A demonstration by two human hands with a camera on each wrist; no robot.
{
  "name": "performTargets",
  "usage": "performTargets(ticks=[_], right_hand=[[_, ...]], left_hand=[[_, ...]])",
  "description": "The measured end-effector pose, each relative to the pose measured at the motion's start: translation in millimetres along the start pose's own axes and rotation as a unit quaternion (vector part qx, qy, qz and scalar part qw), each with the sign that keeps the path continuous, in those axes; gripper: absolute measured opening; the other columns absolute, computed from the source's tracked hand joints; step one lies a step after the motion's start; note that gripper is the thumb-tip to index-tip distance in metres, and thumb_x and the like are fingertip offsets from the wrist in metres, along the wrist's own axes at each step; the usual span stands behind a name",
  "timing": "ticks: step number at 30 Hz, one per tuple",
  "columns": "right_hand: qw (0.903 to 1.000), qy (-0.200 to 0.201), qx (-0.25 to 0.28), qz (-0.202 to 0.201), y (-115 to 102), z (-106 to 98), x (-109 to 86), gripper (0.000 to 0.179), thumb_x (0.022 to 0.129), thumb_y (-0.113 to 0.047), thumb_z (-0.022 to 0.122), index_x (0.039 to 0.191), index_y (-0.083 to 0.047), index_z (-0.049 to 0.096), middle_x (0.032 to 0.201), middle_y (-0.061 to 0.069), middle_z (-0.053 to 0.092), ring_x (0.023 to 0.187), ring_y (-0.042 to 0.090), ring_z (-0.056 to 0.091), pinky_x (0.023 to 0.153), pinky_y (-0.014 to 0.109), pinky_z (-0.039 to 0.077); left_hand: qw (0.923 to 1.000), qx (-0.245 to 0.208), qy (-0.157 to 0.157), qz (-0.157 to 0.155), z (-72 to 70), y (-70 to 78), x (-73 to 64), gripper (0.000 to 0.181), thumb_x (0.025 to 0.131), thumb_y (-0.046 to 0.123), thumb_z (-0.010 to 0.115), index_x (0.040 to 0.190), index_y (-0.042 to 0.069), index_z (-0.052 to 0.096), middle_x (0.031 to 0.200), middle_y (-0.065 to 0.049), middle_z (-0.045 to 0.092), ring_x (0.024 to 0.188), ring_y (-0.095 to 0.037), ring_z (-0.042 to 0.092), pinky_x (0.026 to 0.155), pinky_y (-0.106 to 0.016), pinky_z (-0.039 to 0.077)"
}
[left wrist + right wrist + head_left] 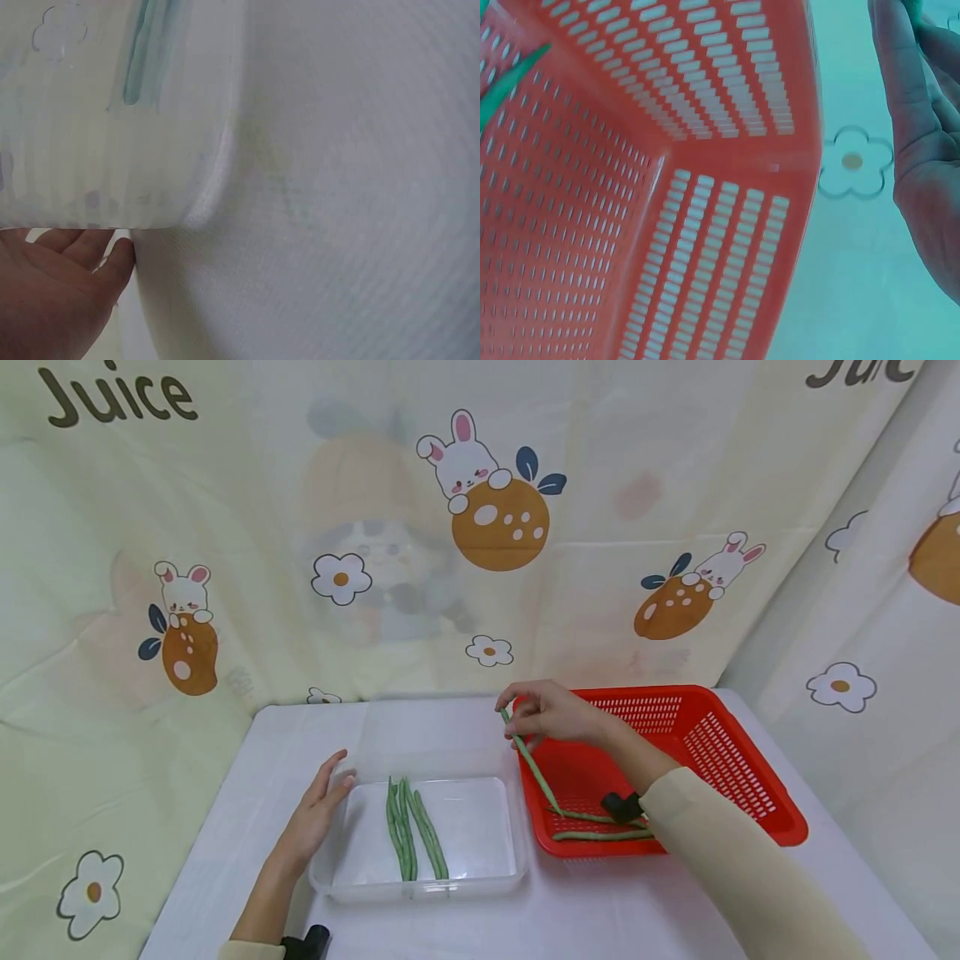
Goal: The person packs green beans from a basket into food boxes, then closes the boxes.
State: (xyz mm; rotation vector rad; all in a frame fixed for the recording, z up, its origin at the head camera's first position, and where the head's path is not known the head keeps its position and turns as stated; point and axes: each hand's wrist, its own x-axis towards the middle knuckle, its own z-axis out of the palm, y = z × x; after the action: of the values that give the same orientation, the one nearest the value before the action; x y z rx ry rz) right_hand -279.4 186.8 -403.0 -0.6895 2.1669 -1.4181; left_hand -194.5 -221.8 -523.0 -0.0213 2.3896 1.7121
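R hand (553, 714) pinches a green bean (536, 769) btwn fingers, approx 10 o'clock on red basket (791, 825). L hand (313, 817) fingers relaxed, holding nothing, at clear tub (480, 831)'s 9 o'clock.

The right hand (928, 169) pinches something green (913, 9) beside a red slotted basket (649, 157) with a green bean (511, 79) inside.

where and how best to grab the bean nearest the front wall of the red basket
Probably pinch across its visible middle, coming from above: the bean is slender and lies lengthwise along the front wall of the red basket, whose raised sides would likely hinder a low approach. Its right end disappears behind the sleeve.
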Motion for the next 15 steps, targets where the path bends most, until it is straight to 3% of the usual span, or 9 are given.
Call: performTargets(ticks=[4,10,15], right_hand=[[0.9998,0.003,0.007,-0.018,-8,14,10.1,0.028,0.097,0.001,0.069,0.122,-0.004,0.057,0.091,0.025,0.073,0.083,0.041,0.073,0.073,0.045,0.065],[0.9994,0.016,0.002,-0.032,-21,32,24.5,0.027,0.097,-0.001,0.071,0.12,-0.006,0.058,0.092,0.02,0.074,0.075,0.025,0.072,0.072,0.046,0.065],[0.9989,0.025,-0.012,-0.037,-28,43,31.9,0.027,0.096,-0.002,0.072,0.12,-0.008,0.06,0.09,0.018,0.074,0.074,0.025,0.073,0.07,0.044,0.065]], left_hand=[[1.0,0.001,0.0,-0.003,-0.3,0.3,-0.7,0.062,0.111,0.045,0.044,0.166,0.028,0.019,0.169,-0.017,0.029,0.162,-0.04,0.011,0.125,-0.071,0.006],[1.0,0.001,0.002,-0.003,0.6,0.0,-1.0,0.063,0.111,0.046,0.044,0.166,0.028,0.019,0.17,-0.016,0.029,0.161,-0.041,0.012,0.124,-0.072,0.006],[1.0,0.002,-0.002,-0.004,0.3,-0.6,-0.2,0.063,0.111,0.045,0.043,0.166,0.028,0.018,0.17,-0.017,0.028,0.161,-0.041,0.012,0.124,-0.071,0.006]])
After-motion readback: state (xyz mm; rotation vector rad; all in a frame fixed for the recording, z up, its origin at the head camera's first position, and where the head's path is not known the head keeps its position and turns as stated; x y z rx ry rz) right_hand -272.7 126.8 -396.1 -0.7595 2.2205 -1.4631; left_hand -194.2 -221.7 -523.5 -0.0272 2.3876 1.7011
